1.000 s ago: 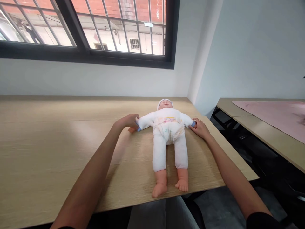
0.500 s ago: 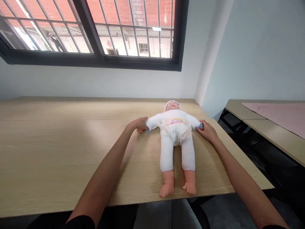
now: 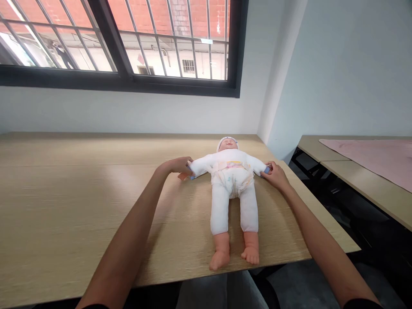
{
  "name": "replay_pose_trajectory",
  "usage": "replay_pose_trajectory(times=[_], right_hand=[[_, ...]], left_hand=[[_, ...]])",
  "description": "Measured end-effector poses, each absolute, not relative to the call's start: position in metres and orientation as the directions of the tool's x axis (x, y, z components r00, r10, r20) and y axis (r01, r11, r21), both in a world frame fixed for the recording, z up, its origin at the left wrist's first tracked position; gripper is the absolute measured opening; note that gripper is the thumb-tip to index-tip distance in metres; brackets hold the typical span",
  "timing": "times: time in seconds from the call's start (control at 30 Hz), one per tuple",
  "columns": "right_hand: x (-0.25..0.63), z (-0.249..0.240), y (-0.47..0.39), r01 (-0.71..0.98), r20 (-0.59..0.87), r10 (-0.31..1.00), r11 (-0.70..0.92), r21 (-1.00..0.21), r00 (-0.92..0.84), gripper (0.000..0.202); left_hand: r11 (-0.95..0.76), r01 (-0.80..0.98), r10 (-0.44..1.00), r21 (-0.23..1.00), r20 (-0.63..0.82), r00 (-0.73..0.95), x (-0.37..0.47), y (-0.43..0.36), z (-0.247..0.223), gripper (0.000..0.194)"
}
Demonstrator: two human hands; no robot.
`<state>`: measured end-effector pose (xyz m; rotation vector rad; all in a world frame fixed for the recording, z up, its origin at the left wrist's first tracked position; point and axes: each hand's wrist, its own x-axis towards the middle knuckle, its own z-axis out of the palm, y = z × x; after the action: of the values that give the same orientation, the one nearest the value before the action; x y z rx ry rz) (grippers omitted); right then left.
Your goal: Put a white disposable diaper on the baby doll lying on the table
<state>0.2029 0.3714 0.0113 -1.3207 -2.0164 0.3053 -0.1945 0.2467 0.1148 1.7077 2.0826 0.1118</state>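
Observation:
A baby doll (image 3: 232, 180) lies on its back on the wooden table, its head toward the window and its feet near the front edge. It has a white cloth body, a white cap (image 3: 222, 140) and a diaper (image 3: 232, 182) around its hips. Both its arms are spread out sideways. My left hand (image 3: 179, 165) is closed on the end of the doll's arm at the left, by the blue cuff. At the other side my right hand (image 3: 276, 175) pinches the blue cuff of the doll's other arm. Its bare feet point toward me.
The wooden table (image 3: 80, 206) stretches far to the left. A wall and a barred window (image 3: 174, 43) are behind it. To the right, across a dark gap, stands another table (image 3: 337, 150) with a pink cloth (image 3: 380, 159) on it.
The whole view has shifted slightly, so everything sits a little further left. Both hands stay at the doll's cuffs, and the doll lies as before.

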Motion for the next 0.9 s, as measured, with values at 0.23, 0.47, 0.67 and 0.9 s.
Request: replay_pose_trajectory(times=[0.23, 0.47, 0.67, 0.9], right_hand=[[0.217, 0.002, 0.384, 0.351, 0.213, 0.958, 0.270, -0.897, -0.192, 0.054], [0.212, -0.008, 0.390, 0.257, 0.213, 0.946, 0.275, -0.926, -0.243, 0.054], [0.210, -0.008, 0.391, 0.245, 0.187, 0.969, 0.223, -0.943, -0.163, 0.051], [0.213, 0.001, 0.383, 0.200, 0.157, 0.974, 0.189, -0.961, -0.165, 0.056]], left_hand=[[0.197, 0.949, 0.956, 0.244, -0.261, -0.131, -0.193, 0.251, 0.103, 0.053], [0.195, 0.946, 0.957, 0.257, -0.260, -0.127, -0.190, 0.247, 0.105, 0.056], [0.236, 0.919, 0.954, 0.315, -0.253, -0.159, -0.190, 0.251, 0.104, 0.047], [0.274, 0.885, 0.952, 0.375, -0.237, -0.194, -0.192, 0.258, 0.088, 0.054]])
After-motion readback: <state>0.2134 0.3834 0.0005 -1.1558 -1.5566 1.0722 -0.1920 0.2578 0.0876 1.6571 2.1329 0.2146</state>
